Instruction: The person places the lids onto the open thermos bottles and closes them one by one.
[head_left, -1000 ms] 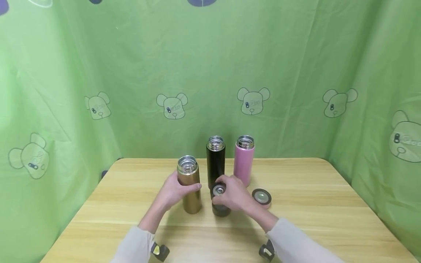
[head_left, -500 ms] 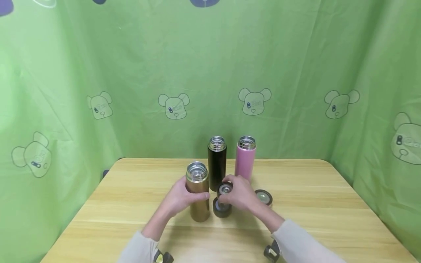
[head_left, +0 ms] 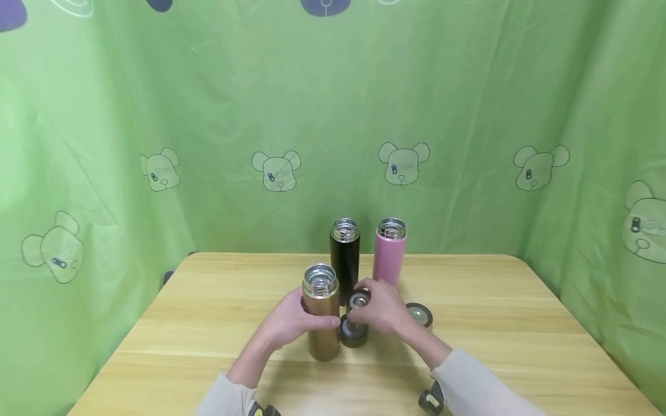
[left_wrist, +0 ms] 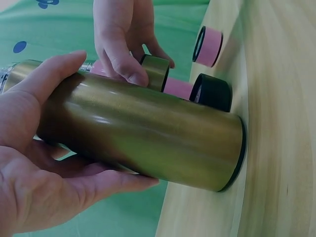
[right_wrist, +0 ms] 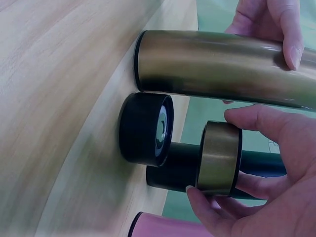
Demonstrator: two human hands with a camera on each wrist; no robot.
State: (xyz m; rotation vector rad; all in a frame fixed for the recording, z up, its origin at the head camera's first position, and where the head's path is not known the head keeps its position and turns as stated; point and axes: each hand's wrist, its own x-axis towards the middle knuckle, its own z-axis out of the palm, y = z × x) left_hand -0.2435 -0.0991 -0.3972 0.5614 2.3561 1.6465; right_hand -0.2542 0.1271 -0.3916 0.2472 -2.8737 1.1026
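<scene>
In the head view my left hand (head_left: 291, 319) grips the gold vacuum flask (head_left: 324, 338) round its side. The flask is upright and uncapped, its threaded steel neck bare; whether its base touches the table I cannot tell. My right hand (head_left: 384, 309) pinches the gold lid (right_wrist: 218, 158) by its rim, hollow side up, off the table. Close by, a black lid (head_left: 354, 335) lies on the table, hollow side up, beside the gold flask's base. Behind stand an uncapped black flask (head_left: 345, 260) and an uncapped pink flask (head_left: 388, 260), its lower part hidden by my right hand.
A pink lid (head_left: 419, 315) lies hollow side up to the right of my right hand. The wooden table (head_left: 494, 346) has bare wood on both sides of the flasks. A green curtain (head_left: 333, 104) hangs behind and at the sides.
My left hand has brought the gold flask rightward and nearer to me, close to the black lid. My right hand has shifted slightly right with the gold lid, uncovering more of the black lid.
</scene>
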